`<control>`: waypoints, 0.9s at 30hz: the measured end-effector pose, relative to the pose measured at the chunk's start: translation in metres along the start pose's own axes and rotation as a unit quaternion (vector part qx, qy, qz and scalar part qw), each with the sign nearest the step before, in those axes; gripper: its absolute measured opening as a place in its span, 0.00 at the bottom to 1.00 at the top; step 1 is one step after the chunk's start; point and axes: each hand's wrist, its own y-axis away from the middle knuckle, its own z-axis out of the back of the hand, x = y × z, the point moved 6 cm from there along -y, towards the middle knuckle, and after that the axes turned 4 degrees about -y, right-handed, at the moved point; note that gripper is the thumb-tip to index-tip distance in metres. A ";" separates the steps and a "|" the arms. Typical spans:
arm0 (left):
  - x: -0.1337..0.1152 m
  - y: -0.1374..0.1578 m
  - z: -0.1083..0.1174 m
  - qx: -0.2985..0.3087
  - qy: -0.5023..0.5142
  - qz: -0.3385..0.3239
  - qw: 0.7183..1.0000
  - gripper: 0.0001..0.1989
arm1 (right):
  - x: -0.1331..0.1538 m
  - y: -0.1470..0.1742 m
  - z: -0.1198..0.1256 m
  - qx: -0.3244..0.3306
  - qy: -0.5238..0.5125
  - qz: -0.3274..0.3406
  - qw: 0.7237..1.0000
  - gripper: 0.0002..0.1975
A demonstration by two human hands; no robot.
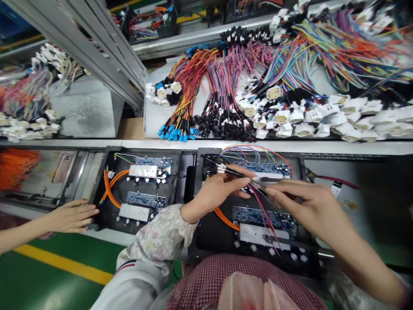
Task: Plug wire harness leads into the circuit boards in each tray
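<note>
My left hand [219,189] is closed around a wire harness [237,173] with black sleeving and white labels, over the upper part of a black tray [209,241]. With thumb and fingers pinched, my right hand [300,200] grips the same harness farther right, near thin loose wires. Pink and dark wires [263,209] hang from between the hands across the tray. Beneath them lie an upper blue circuit board [280,168], partly hidden by my hands, and a lower circuit board [251,214] with a silver metal plate [264,235]. Orange cables [227,218] run to the lower board.
A second black tray [111,215] with boards stands to the left, where a co-worker's hand [72,215] touches its edge. Wire bundles with blue connectors [177,131] and white connectors [303,128] lie on a shelf behind the rail [161,145]. A metal post [106,47] rises back left.
</note>
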 end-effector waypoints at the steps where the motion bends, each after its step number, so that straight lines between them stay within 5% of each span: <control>1: 0.001 0.000 0.000 0.004 0.004 0.007 1.000 0.12 | 0.000 0.000 0.000 -0.012 0.005 0.008 1.000 0.08; 6: -0.002 -0.003 0.013 0.002 -0.019 0.009 1.000 0.11 | -0.003 -0.004 -0.004 0.049 0.069 0.047 0.995 0.12; 12: -0.022 -0.011 0.029 0.018 -0.045 -0.050 0.998 0.13 | -0.010 -0.026 0.000 -0.093 0.220 0.047 0.970 0.12; 17: -0.020 -0.020 0.039 0.005 -0.086 -0.032 0.996 0.14 | -0.026 -0.046 -0.025 -0.038 0.253 0.021 0.966 0.14; 27: -0.015 -0.023 0.044 -0.004 -0.098 -0.018 0.995 0.14 | -0.033 -0.051 -0.029 -0.028 0.264 0.006 0.964 0.14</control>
